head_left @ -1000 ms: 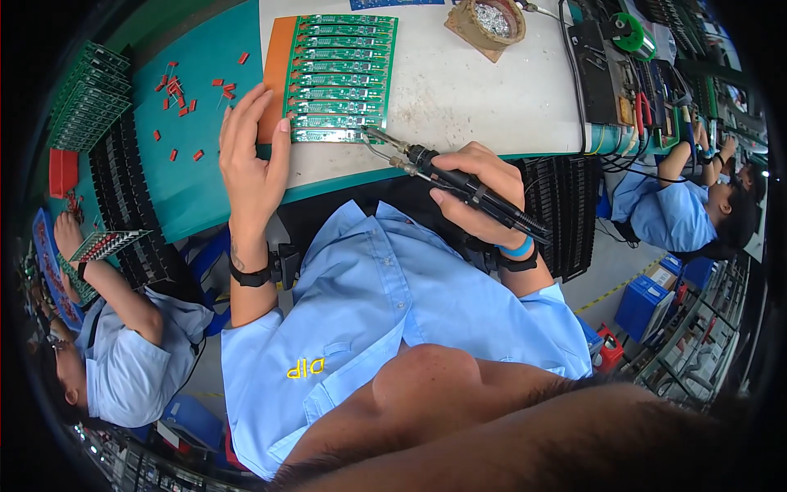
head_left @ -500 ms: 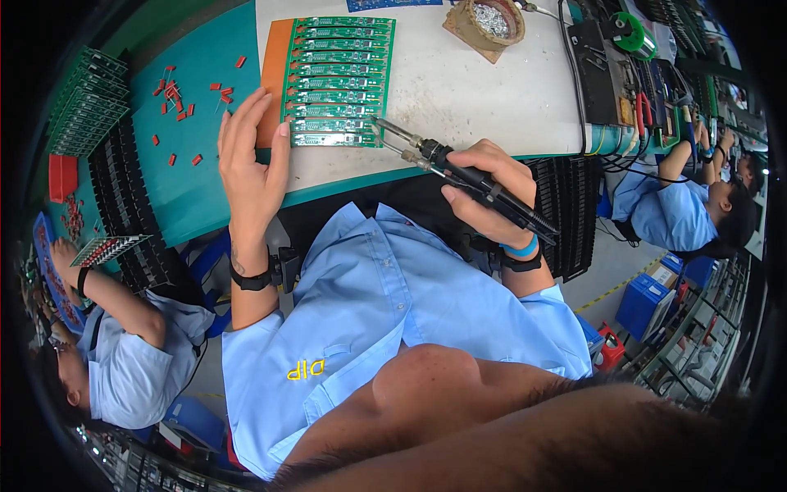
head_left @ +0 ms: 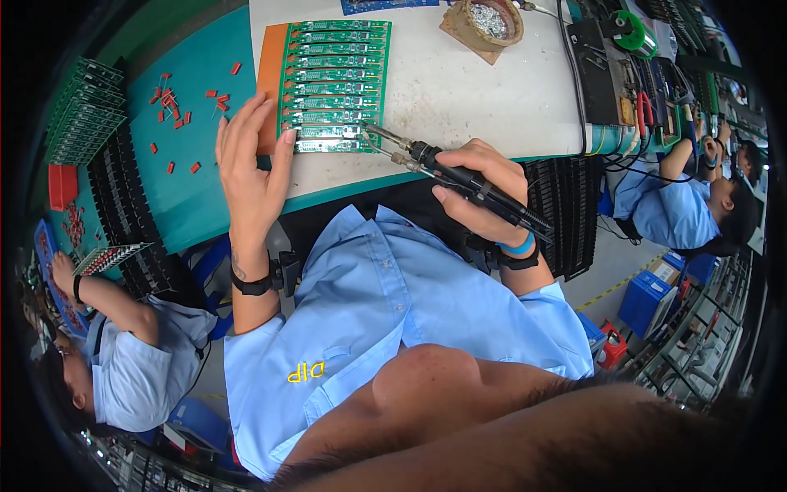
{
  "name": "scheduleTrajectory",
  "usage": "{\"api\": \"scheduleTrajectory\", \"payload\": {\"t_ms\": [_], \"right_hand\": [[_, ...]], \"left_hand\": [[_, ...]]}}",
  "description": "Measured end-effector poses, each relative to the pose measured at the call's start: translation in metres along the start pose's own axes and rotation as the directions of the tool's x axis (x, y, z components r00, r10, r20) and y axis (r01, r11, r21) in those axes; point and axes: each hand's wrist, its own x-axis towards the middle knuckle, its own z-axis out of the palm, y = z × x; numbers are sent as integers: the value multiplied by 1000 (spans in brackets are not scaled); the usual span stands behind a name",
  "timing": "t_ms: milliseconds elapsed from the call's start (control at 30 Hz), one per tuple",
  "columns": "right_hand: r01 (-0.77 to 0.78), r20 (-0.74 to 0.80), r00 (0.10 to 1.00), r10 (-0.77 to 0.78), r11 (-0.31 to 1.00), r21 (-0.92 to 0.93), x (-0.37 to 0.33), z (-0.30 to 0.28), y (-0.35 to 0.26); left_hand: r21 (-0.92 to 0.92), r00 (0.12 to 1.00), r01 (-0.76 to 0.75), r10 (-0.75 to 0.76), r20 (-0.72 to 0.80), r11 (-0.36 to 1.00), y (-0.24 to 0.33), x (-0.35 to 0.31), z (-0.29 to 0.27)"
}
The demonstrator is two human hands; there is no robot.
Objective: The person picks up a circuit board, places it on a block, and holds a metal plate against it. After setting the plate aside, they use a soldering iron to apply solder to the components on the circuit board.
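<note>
A green circuit board panel [head_left: 338, 85], made of several narrow strips, lies on the white mat with an orange board [head_left: 273, 78] along its left side. My left hand [head_left: 250, 168] rests with fingers apart at the orange board's edge, its thumb tip at the panel's lower left corner. My right hand [head_left: 489, 180] is wrapped round a black soldering iron [head_left: 475, 184] with a thin metal feed tube beside its tip. The tip points left at the panel's lowest strips, near their right part. Whether it touches a joint is too small to tell.
Red components [head_left: 170, 105] with wire leads lie scattered on the teal mat [head_left: 197, 193]. A round tin [head_left: 496, 20] of solder scraps stands at the back, a green solder reel [head_left: 630, 34] and hand tools at right. Board racks [head_left: 86, 115] stand left. Co-workers sit on both sides.
The soldering iron and my right hand have shifted a little left, the tip moving along the lower strips. My left hand stays at the panel's left edge.
</note>
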Motion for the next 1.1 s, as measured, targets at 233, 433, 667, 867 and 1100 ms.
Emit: {"api": "scheduleTrajectory", "payload": {"t_ms": [233,433,667,867,1100], "right_hand": [[-30,4,1000,30,1000,9,4,3,-2],[-21,0,1000,21,1000,9,5,4,-2],[-63,-45,997,61,996,-56,0,-13,3],[-144,-456,887,75,982,-118,9,-15,43],[-153,-500,843,198,980,129,4,-3,30]], "left_hand": [[-6,1000,-12,12,3,1000,0,0,1],[1,1000,-9,9,9,1000,1,1,0],[10,1000,-9,9,9,1000,2,2,0],[10,1000,-2,2,12,1000,2,1,0],[23,1000,-2,2,12,1000,2,2,0]]}}
